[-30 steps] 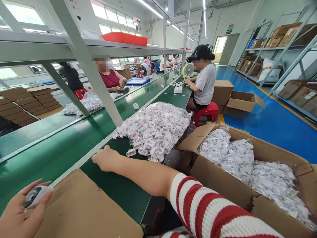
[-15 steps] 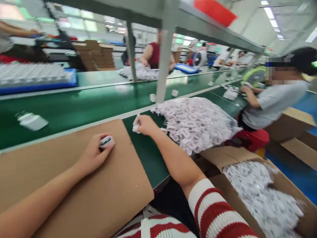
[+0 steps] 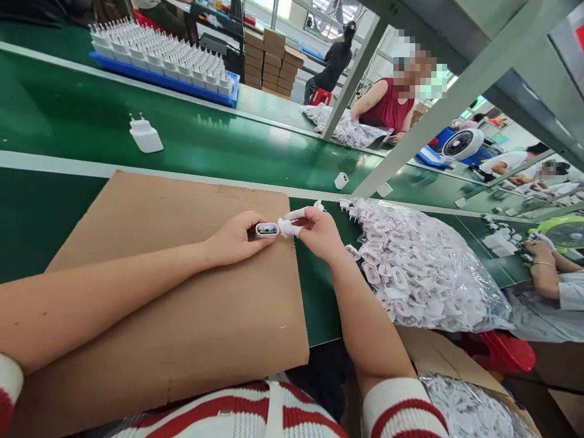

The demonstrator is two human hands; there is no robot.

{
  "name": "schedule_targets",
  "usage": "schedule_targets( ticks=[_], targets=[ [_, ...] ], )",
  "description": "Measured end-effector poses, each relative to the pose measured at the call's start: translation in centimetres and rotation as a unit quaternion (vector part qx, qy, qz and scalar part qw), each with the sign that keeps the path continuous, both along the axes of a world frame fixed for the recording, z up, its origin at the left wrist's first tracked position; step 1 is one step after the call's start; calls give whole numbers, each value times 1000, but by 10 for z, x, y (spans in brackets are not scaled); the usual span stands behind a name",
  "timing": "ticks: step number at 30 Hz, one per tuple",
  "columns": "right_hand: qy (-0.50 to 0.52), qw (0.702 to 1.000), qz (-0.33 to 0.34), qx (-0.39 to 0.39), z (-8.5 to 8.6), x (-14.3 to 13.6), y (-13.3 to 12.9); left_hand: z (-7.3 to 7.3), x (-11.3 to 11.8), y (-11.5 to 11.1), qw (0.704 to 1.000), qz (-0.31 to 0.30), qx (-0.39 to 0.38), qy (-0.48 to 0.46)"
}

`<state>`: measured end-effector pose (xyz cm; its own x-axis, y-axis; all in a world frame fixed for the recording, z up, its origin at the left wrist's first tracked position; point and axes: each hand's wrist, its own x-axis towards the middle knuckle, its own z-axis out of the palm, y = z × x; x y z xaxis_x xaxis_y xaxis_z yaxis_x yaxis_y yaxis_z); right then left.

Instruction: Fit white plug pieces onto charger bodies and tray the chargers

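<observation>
The left hand (image 3: 239,238) holds a white plug case (image 3: 267,230), its fingers curled narrowly around the shell, with the oval open end showing dark and green parts inside. At three o'clock from it, the right hand (image 3: 322,234) has thumb and forefinger pinched narrowly on a small white piece (image 3: 287,227) just beside the case; whether the two touch is hard to tell. Both hands are over the right end of a brown cardboard sheet (image 3: 205,322) lying on the green desk (image 3: 322,298). Taking the case as the centre, a clear bag (image 3: 410,261) heaped with white plug parts lies at three o'clock, and a carton (image 3: 433,350) with more bagged parts is at four. On the green belt (image 3: 228,146) beyond, a white plug (image 3: 146,135) lies at ten o'clock and another case (image 3: 340,180) stands at two. A blue tray (image 3: 234,96) of plugs, prongs up, is at eleven, and a person in a red top (image 3: 396,100) sits between one and two.
</observation>
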<state>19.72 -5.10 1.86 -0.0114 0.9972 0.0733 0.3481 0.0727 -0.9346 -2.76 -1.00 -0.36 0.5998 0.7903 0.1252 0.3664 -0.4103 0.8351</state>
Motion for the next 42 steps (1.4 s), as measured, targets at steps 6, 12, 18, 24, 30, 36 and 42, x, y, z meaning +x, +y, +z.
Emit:
schedule_targets(
  ticks=[6,12,18,24,30,36,42],
  targets=[
    [-137,989,-16,54,-11,-6,1,-5,-1,2,1000,-3,11,-2],
    [53,995,-68,58,-10,-19,3,-5,-1,5,998,-34,-43,-39],
    [114,993,-37,13,-4,-20,-1,-1,0,2,992,-23,-110,-63],
    [119,990,-40,61,4,-19,-6,1,0,-1,995,-10,-91,-44],
    [22,994,24,103,5,-19,-13,0,-1,0,996,-15,-79,-35],
    [-285,938,33,194,12,-34,-23,8,1,-4,997,-27,-63,-34],
    [-377,905,52,191,13,-41,-15,9,2,-3,998,-30,-37,-32]
  ],
)
